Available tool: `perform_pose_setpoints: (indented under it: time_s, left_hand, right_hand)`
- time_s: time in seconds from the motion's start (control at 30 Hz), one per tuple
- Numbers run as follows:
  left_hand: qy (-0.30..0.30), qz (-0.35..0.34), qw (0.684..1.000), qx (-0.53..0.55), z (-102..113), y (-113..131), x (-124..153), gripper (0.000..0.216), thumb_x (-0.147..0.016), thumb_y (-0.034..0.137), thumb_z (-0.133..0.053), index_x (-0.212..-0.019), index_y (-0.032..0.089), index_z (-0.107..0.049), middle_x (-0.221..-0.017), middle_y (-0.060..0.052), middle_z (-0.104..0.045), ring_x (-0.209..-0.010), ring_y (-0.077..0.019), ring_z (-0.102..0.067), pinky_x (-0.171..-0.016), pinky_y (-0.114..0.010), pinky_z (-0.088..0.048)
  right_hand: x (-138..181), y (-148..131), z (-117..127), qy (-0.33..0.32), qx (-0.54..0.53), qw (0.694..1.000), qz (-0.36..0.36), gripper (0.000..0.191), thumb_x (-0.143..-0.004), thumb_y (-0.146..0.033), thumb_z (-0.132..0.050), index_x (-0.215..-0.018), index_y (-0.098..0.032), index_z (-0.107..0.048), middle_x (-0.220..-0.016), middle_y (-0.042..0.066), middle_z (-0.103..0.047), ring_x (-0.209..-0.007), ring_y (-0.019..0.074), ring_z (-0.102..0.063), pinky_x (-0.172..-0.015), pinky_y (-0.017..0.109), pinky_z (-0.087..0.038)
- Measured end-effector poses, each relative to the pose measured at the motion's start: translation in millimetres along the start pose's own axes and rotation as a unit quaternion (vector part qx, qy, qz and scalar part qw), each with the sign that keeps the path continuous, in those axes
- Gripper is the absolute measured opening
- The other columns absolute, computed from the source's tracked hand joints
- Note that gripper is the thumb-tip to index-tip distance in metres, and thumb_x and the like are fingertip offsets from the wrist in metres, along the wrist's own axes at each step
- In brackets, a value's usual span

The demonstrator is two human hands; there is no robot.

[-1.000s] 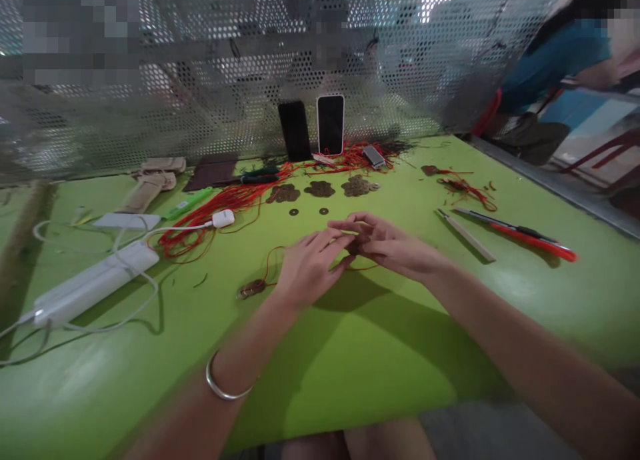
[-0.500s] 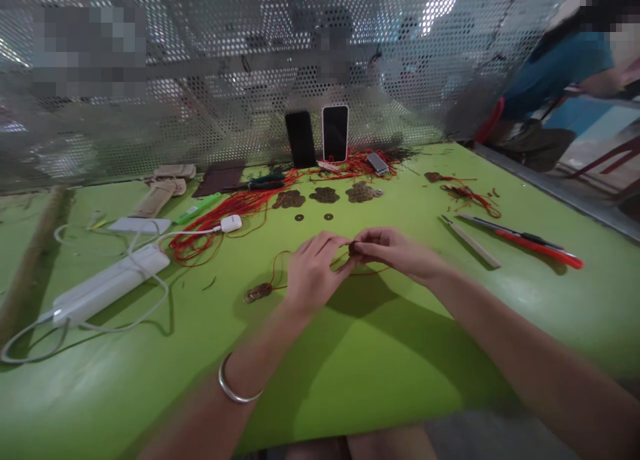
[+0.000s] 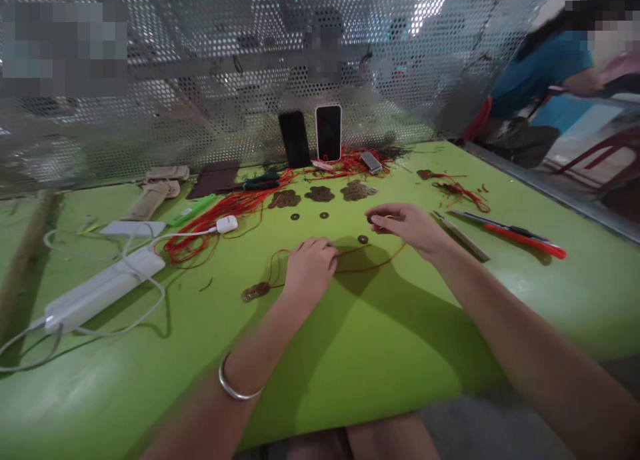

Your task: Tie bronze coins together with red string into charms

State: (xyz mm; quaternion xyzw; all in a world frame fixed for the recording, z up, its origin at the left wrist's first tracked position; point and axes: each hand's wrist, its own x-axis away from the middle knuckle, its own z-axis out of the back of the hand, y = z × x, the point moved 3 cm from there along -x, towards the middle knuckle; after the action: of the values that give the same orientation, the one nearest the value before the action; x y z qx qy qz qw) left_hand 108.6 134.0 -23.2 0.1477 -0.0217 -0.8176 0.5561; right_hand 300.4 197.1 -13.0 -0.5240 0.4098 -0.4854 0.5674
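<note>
My left hand (image 3: 311,267) rests on the green table (image 3: 380,340) with its fingers curled over a red string (image 3: 373,265). The string runs left to a small cluster of brown coins (image 3: 254,291) and right to my right hand (image 3: 407,225). That hand is pinched on the string's far end, with a brown coin at its fingertips. One holed coin (image 3: 363,239) lies on the table between my hands. A silver bangle (image 3: 233,388) sits on my left wrist.
Piles of coins (image 3: 320,194) and a red string bundle (image 3: 215,215) lie behind my hands. Two phones (image 3: 329,132) lean on the perforated metal screen. A white power strip (image 3: 100,288) lies left, a red-handled knife (image 3: 515,233) right. A person in blue sits far right.
My hands were joined at the middle and have drawn apart. The right hand moved right and away with the string end, the left settled onto the table, and one coin now lies between them.
</note>
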Motion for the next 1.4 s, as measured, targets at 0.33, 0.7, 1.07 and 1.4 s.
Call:
perform_pose_setpoints:
  time_s: [0.33,0.7,1.07,1.4]
  left_hand:
    - [0.035,-0.033,0.998,-0.037,0.9,1.5,0.9,0.023,-0.086,0.015,-0.052,-0.104,0.019,-0.066,-0.104,-0.005,-0.068,-0.093,-0.0197,-0.060,-0.083,-0.036,-0.048]
    - [0.012,-0.017,1.000,-0.016,-2.3,2.4,-3.7,0.009,-0.081,0.012,-0.056,-0.083,0.014,-0.064,-0.086,-0.006,-0.067,-0.076,-0.0193,-0.061,-0.070,-0.035,-0.049]
    - [0.154,0.005,0.980,0.128,6.5,0.3,5.9,0.005,-0.078,0.014,-0.058,-0.080,0.018,-0.055,-0.069,0.003,-0.063,-0.056,-0.0089,-0.055,-0.049,-0.020,-0.039]
    - [0.212,0.036,0.970,0.110,10.6,-2.9,7.2,0.005,-0.077,0.015,-0.059,-0.078,0.019,-0.055,-0.066,0.004,-0.062,-0.053,-0.0076,-0.053,-0.047,-0.018,-0.035]
  right_hand:
    - [3.3,4.0,-13.6,-0.011,-0.057,0.998,-0.016,0.032,-0.058,-0.020,-0.078,-0.088,-0.017,-0.068,-0.079,0.002,-0.071,-0.071,0.0142,-0.067,-0.084,0.035,-0.056]
    - [3.5,6.1,-17.5,0.002,-0.023,0.999,0.028,0.027,-0.059,-0.023,-0.078,-0.082,-0.017,-0.067,-0.079,0.005,-0.072,-0.074,0.0175,-0.069,-0.078,0.034,-0.058]
    - [7.9,5.0,-19.1,0.015,0.091,0.987,0.134,0.024,-0.071,-0.031,-0.069,-0.092,-0.019,-0.071,-0.086,0.006,-0.073,-0.076,0.0206,-0.069,-0.076,0.037,-0.059]
    - [12.0,1.0,-20.4,0.026,0.151,0.972,0.179,0.024,-0.076,-0.030,-0.064,-0.095,-0.018,-0.071,-0.090,0.008,-0.072,-0.075,0.0200,-0.069,-0.074,0.036,-0.059]
